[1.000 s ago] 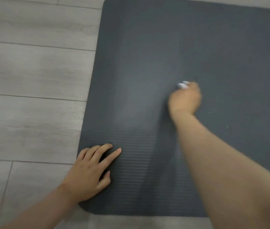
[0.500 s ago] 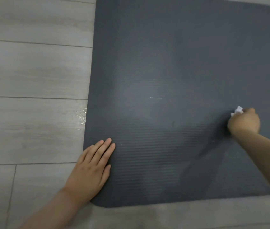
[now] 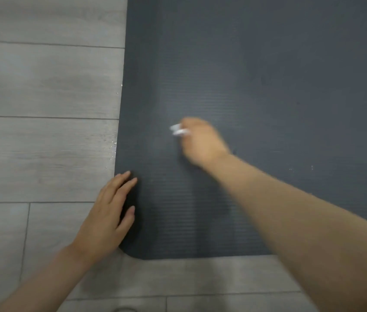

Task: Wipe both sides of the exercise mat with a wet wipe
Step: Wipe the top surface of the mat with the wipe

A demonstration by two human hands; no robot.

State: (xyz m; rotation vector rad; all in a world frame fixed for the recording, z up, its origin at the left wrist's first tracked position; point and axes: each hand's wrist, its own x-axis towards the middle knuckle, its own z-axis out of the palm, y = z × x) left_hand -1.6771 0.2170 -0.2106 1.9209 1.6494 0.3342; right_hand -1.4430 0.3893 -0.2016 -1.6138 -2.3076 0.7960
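- On the left, one pale grey wood-plank floor, with a few glistening droplets beside the mat's edge
- At the near left corner of the mat, one left hand lies flat, fingers straight and together, pressing across the mat's edge
- Filling the centre and right, one dark grey ribbed foam exercise mat lies flat on the floor
- On the mat, one right hand, blurred, grips one crumpled white wet wipe against the surface
- Two hands, well apart
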